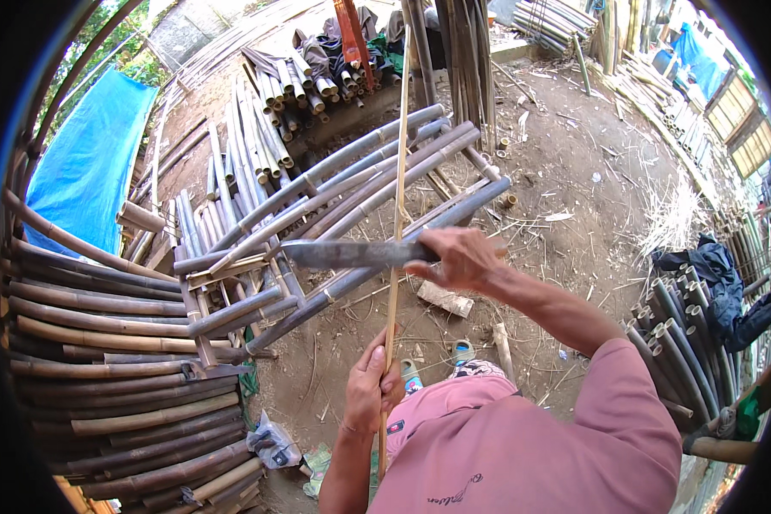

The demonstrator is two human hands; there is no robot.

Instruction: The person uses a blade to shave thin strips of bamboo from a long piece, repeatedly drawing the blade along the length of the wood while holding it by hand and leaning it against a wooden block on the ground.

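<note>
A long, thin bamboo strip (401, 163) stands nearly upright before me, running from the top of the view down past my waist. My left hand (374, 390) is closed round its lower part, close to my body. In my right hand (463, 259) is the handle of a machete (343, 254), its broad dark blade pointing left. The blade crosses the strip just left of my right fingers; whether it cuts into the strip I cannot tell. Beyond the blade stands a low bench-like frame of bamboo poles (343, 216).
Stacked bamboo poles (146, 390) fill the left side, below a blue tarp (90, 158). Cut bamboo tubes stand at right (681, 343) and lie in a pile at the back (291, 90). A wood block (445, 300), a plastic bag (274, 441) and shavings lie on the dirt ground.
</note>
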